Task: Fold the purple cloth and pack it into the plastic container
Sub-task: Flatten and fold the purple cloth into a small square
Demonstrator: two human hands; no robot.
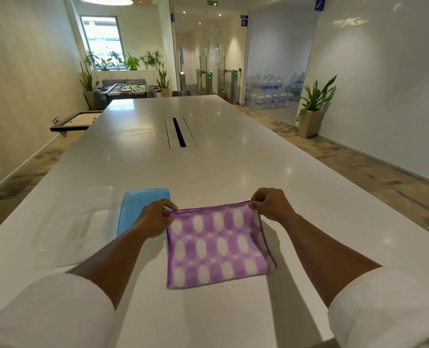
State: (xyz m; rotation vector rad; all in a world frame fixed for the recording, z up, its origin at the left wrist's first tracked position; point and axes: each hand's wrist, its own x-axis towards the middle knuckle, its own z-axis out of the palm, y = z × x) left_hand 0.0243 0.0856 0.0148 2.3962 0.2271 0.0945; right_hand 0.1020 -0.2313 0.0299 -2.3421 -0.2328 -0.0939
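A purple cloth [218, 244] with white ovals lies folded into a rough square on the white table [208, 167], right in front of me. My left hand [155, 217] pinches its far left corner. My right hand [271, 204] pinches its far right corner, so the far edge is held slightly lifted. A clear plastic container [75, 227] stands open on the table to the left of my left arm. Its blue lid [138, 204] lies flat between the container and the cloth, partly hidden under my left hand.
A long cable slot [179, 133] runs down the table's middle, far beyond the cloth. The table's right edge runs diagonally past my right arm. Potted plants, a foosball table and stacked water bottles stand far off in the room.
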